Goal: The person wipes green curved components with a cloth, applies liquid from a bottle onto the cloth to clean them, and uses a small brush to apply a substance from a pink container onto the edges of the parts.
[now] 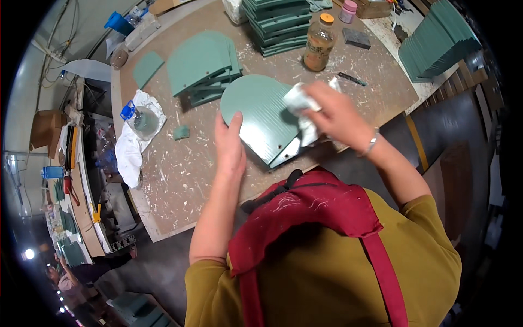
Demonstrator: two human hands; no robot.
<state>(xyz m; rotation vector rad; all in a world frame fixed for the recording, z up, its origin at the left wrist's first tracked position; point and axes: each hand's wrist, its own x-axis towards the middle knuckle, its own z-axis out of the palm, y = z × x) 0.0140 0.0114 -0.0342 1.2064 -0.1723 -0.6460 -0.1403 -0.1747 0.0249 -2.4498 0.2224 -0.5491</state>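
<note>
A green painted board (260,111) with a rounded far end lies on the workbench (185,180) in front of me. My left hand (230,148) rests flat against its left edge, fingers together and stretched out. My right hand (333,111) grips a crumpled white cloth (300,109) and presses it on the board's right side. A silver bracelet sits on my right wrist. I wear a mustard shirt and a red apron.
A stack of similar green boards (202,65) lies behind, with more stacks at the far middle (279,24) and right (438,41). A brown bottle with an orange cap (319,43), a white rag with a small bottle (139,122) and a green scrap (181,132) sit nearby. Another person (68,278) stands at lower left.
</note>
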